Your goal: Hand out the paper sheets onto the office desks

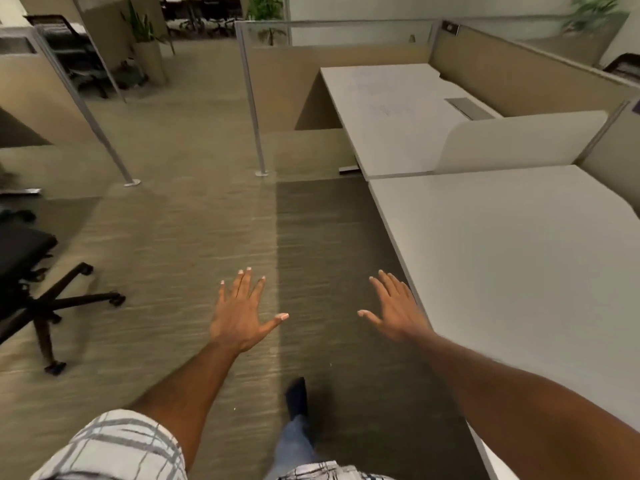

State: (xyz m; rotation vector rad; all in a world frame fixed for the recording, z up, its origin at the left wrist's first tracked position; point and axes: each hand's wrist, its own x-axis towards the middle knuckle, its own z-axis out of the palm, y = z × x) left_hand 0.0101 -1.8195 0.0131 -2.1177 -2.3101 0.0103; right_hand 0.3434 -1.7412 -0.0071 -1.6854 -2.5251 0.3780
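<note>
Both my hands are stretched out in front of me over the carpet, fingers spread and holding nothing. My left hand (242,313) hovers above the aisle floor. My right hand (394,310) is beside the front left edge of the near white desk (512,258). Beyond a low rounded divider (519,140) stands a second white desk (391,109), where a faint paper sheet (388,95) seems to lie flat; it is hard to make out. I see no sheets in either hand.
A black office chair (31,268) stands at the left on its wheeled base. Glass partitions on metal posts (254,109) line the aisle ahead. Tan cubicle walls (519,71) back the desks. Potted plants (149,39) stand further off. My foot (297,396) is on the carpet.
</note>
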